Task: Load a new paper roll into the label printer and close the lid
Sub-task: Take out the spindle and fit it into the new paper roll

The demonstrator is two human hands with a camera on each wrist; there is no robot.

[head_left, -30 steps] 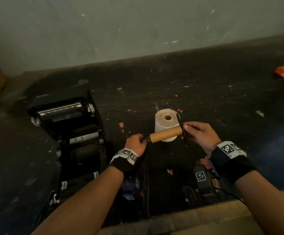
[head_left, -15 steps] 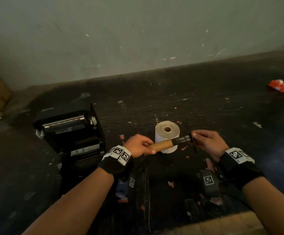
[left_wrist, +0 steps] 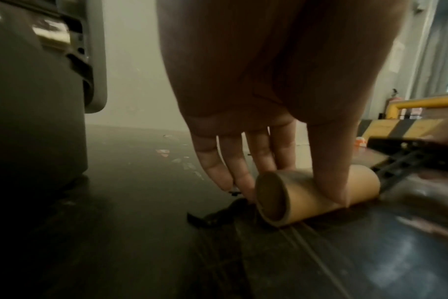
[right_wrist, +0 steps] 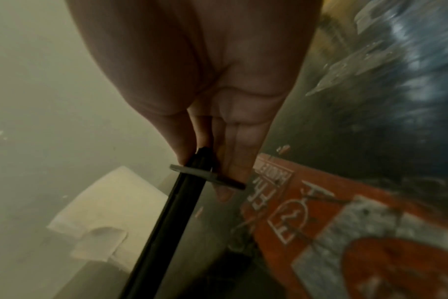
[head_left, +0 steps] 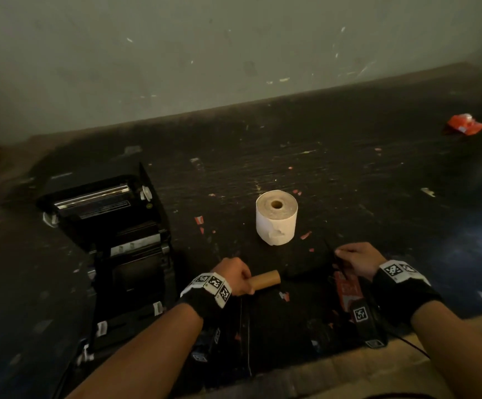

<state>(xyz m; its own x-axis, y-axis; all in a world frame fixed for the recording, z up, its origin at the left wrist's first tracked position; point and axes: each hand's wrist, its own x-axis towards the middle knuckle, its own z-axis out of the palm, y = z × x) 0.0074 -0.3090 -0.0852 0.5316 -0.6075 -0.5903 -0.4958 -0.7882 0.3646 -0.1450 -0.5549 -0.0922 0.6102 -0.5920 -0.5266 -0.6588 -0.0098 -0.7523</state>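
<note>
In the head view, the label printer [head_left: 110, 234] stands with its lid raised at the left of the dark worktop [head_left: 349, 174], and the new paper roll [head_left: 276, 216] stands on end at the centre. Below it, the left hand [head_left: 232, 276] grips a brown cardboard tube [head_left: 265, 280], while the right hand [head_left: 354, 260] pinches a thin black spindle [head_left: 333, 256]. The left wrist view shows the thumb and fingers [left_wrist: 330, 161] curled round the tube [left_wrist: 307, 196], which lies on the worktop. The right wrist view shows fingertips [right_wrist: 237, 161] pinching the spindle [right_wrist: 166, 218], with the paper roll [right_wrist: 108, 212] at lower left.
</note>
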